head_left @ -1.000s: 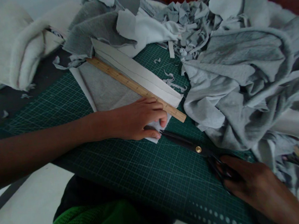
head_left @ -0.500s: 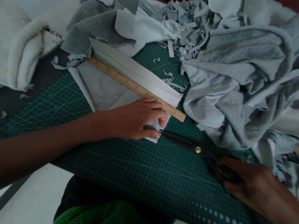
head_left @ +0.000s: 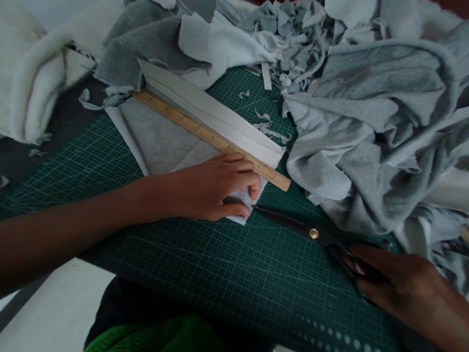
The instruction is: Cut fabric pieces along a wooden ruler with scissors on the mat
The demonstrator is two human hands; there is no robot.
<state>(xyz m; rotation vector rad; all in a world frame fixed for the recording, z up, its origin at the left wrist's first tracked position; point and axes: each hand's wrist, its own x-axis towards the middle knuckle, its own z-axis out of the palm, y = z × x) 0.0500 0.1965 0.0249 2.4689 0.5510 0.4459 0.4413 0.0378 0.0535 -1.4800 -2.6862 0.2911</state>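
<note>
My right hand [head_left: 398, 282] grips the handles of black scissors [head_left: 291, 224] with a brass pivot screw. Their tips point left and lie at the edge of a grey piece of fabric [head_left: 164, 133]. My left hand [head_left: 223, 187] rests on that fabric with curled fingers, its thumb and forefinger closed at the near corner beside the scissor tips. A wooden ruler [head_left: 197, 128] lies slantwise across the fabric, just beyond my left fingers. Along the ruler's far side runs a pale strip [head_left: 220, 116] with a dark line on it.
Everything lies on a green gridded cutting mat [head_left: 210, 267]. Heaped grey fabric [head_left: 377, 107] covers the right side, with crumpled scraps [head_left: 296, 43] behind. Folded cream fleece [head_left: 26, 80] sits at the far left, dark grey cloth [head_left: 150, 34] at the back. Thread-like trimmings [head_left: 269, 125] lie near the strip.
My right hand and the scissors have shifted slightly right, drawing the tips a little away from my left thumb. My left hand, the ruler and the fabric stay in place.
</note>
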